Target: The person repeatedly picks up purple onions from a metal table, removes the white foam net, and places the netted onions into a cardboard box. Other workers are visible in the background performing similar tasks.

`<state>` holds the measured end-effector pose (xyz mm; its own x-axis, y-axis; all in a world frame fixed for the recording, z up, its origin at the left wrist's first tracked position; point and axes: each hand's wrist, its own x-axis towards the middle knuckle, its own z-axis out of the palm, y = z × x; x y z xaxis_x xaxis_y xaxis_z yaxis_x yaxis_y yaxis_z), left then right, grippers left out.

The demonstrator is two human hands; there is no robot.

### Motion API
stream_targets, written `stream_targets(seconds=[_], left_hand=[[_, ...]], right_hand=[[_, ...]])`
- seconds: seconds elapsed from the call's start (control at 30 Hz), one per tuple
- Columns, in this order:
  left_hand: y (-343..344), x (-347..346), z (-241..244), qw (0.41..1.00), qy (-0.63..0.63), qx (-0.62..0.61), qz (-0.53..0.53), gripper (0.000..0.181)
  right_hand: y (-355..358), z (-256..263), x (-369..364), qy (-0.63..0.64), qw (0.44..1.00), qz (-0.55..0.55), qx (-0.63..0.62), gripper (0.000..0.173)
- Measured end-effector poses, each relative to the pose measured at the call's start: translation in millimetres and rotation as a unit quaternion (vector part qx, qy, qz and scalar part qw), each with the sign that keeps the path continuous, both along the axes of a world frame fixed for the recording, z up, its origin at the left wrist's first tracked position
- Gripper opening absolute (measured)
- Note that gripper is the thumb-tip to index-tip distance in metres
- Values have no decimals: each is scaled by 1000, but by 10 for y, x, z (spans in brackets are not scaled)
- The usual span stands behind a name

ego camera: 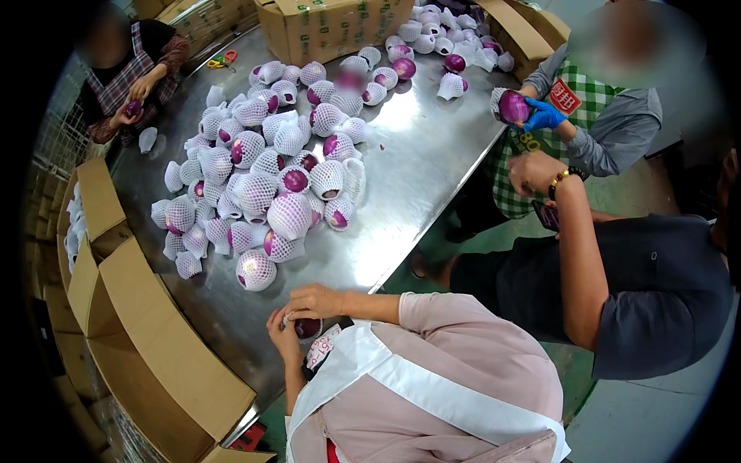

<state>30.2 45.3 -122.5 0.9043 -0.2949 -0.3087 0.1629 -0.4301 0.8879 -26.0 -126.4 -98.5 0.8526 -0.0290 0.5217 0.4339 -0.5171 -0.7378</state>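
Before my chest, at the near edge of the steel table [422, 191], a dark red onion [307, 328] sits partly inside a white foam net sleeve. My right hand [314, 302] reaches over its top, fingers bent onto the net. Against its left side, my left hand [282, 334] pinches the sleeve's edge; some fingertips are hidden. Just beyond my hands lies a netted onion [256, 270], at the near end of a large heap of red onions in white foam nets [255, 194]. Some onions in the heap show purple skin through the net openings.
Open cardboard boxes [173, 341] stand along the left edge; a closed carton [341, 29] sits at the far side. Scissors [223, 59] lie near a co-worker holding an onion [133, 108]. On the right, a blue-gloved co-worker's hand [541, 114] holds another onion, beside a person holding a phone [546, 215].
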Motion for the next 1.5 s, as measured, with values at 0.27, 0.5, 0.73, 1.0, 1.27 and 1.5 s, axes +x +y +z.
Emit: stream_targets(seconds=[0.27,0.5,0.73,1.0,1.27,1.5], left_hand=[[-41,-118,476,968,-231,63,-69,22],[118,-132,442,907,-369,16,-202,20],[205,92,-93,993,-48,-29,-105,31],[2,5,-91,908,370,-198,10,59],[-348,63,182,933,242,-258,60,28],[-336,69,307,953,132,-268,36,14]], right_hand=[[-64,-44,-61,27,998,64,2,20],[-122,-72,-134,88,992,95,-9,19],[-149,-46,-84,148,988,24,-49,31],[59,30,-21,275,949,-28,-154,93],[-259,-274,156,305,911,-45,272,100],[-157,-104,98,232,945,-114,198,101]])
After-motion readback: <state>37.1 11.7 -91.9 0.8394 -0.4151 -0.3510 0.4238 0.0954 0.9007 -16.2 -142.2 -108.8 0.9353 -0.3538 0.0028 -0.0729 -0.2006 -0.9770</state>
